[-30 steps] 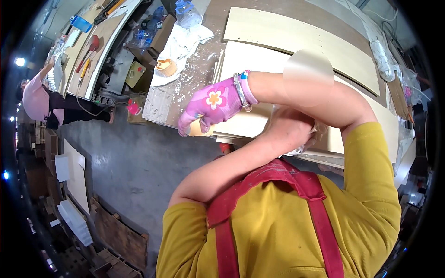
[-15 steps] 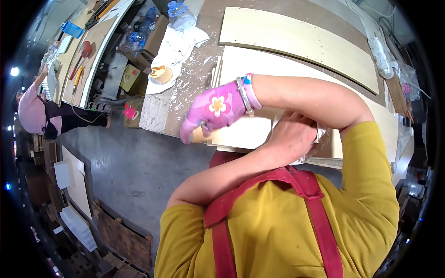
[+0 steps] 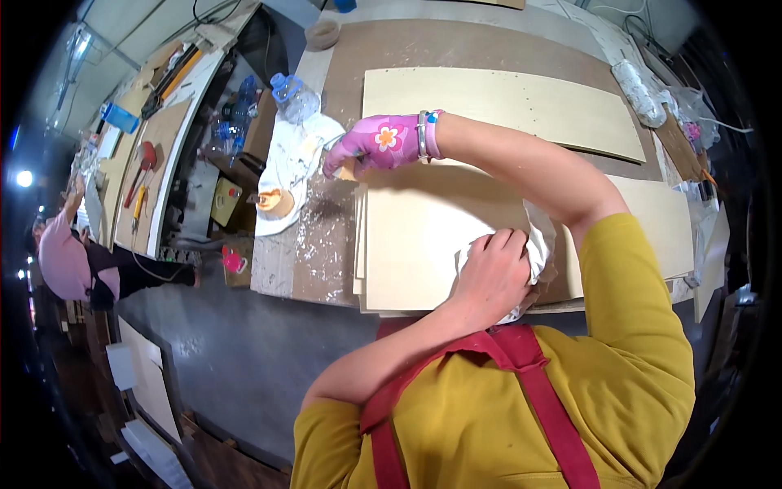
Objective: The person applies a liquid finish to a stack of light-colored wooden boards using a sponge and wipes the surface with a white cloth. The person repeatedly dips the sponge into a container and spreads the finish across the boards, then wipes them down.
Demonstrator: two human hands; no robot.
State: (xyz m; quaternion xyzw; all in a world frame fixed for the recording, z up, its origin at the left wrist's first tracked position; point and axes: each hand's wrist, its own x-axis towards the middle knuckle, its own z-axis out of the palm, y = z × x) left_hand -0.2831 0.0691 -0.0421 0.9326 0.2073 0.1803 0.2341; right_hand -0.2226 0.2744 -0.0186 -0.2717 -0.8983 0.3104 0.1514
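Overall, your flake-speckled brown desk (image 3: 322, 248) stands over grey floor (image 3: 236, 350); mid-frame, pale panels (image 3: 407, 253) lie stacked, your left grip (image 3: 495, 277) bunched on crumpled white cloth (image 3: 538, 254), your gloved right grip (image 3: 379, 143) pinching a tan pad (image 3: 349, 169).

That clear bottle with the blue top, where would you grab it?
Probably by the narrow end at its blue top, coming from above and the right. That end is slimmer than the wide body of the clear bottle, white cloth lies on the near side, and bare tabletop leaves room on the right.
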